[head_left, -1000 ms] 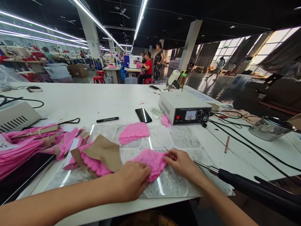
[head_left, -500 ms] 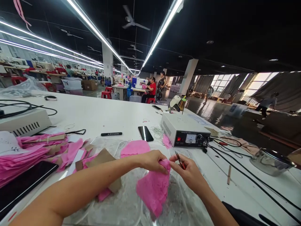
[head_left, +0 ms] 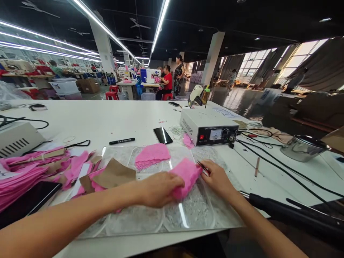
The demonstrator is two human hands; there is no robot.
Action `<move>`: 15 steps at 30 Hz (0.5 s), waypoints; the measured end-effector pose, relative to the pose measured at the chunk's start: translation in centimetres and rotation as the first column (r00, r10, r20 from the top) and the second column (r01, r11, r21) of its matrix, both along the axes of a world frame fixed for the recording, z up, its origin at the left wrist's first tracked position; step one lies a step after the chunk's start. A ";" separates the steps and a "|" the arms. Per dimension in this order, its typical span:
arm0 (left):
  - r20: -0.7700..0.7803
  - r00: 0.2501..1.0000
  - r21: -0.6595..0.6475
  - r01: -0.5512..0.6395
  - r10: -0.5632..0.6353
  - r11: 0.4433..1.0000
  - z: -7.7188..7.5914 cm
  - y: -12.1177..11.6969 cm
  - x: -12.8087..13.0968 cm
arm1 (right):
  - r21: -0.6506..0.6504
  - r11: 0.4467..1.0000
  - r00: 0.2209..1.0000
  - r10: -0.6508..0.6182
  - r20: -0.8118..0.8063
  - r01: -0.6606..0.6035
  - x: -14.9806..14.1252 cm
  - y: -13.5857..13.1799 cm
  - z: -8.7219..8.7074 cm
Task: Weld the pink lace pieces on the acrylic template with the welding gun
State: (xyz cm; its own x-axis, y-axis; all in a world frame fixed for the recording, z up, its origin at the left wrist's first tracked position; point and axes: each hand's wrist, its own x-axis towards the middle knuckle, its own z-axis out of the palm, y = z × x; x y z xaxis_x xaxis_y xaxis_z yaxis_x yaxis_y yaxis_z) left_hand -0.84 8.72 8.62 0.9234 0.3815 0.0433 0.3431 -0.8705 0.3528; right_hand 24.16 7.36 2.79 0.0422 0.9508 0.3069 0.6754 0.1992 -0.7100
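Observation:
My left hand (head_left: pixel 163 189) is closed on the near left edge of a pink fabric piece (head_left: pixel 185 175), which is spread just above the clear sheet (head_left: pixel 139 218). Its fingertips are partly blurred. My right hand (head_left: pixel 213 175) is closed round a small dark tool with two thin points (head_left: pixel 203 167), tweezers or snips; I cannot tell which. Its fingertips also meet the right edge of the pink piece. Farther back on the sheet lies a stack of pink fabric pieces (head_left: pixel 152 156) with layered edges.
A grey control box (head_left: pixel 209 125) with cables stands back right, beside a steel pot (head_left: pixel 305 147). A black handheld tool (head_left: pixel 290 211) lies right of my forearm. At left are pink fabric bundles (head_left: pixel 24 182), brown card (head_left: pixel 115 173), a phone (head_left: pixel 162 135) and a marker (head_left: pixel 122 141).
The pink piece, hanging down from both hands before, is now raised and spread flatter. My left hand has moved left and nearer to me along it. The view has tilted down.

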 end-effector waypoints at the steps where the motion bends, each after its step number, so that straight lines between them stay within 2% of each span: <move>1: -0.070 0.995 0.028 0.070 -0.067 0.997 -0.7 -0.9 -0.5 | -0.025 0.999 1.000 -0.027 0.016 0.027 0.4 -0.9 -0.4; 3: -0.119 0.986 0.083 0.129 -0.118 0.988 -1.6 -2.0 -1.0 | -0.079 0.993 0.995 -0.089 0.046 0.093 0.9 -2.3 -1.1; 5: -0.109 0.987 0.127 0.127 -0.114 0.984 -2.1 -2.3 -1.1 | -0.131 0.982 0.989 -0.128 0.074 0.137 1.2 -3.1 -1.4; 10: -0.128 0.983 0.097 0.142 -0.130 0.985 -1.5 -1.6 0.1 | -0.197 0.971 0.987 -0.113 0.112 0.134 0.4 -2.3 -1.0; 12: -0.118 0.990 0.080 0.083 -0.073 0.993 -0.9 -1.2 1.4 | -0.202 0.970 0.988 -0.118 0.098 0.136 0.2 -1.9 -0.8; 15: -0.136 0.987 0.105 -0.072 0.086 0.992 -0.3 -0.5 4.2 | -0.203 0.968 0.989 -0.135 0.061 0.144 0.1 -2.2 -0.7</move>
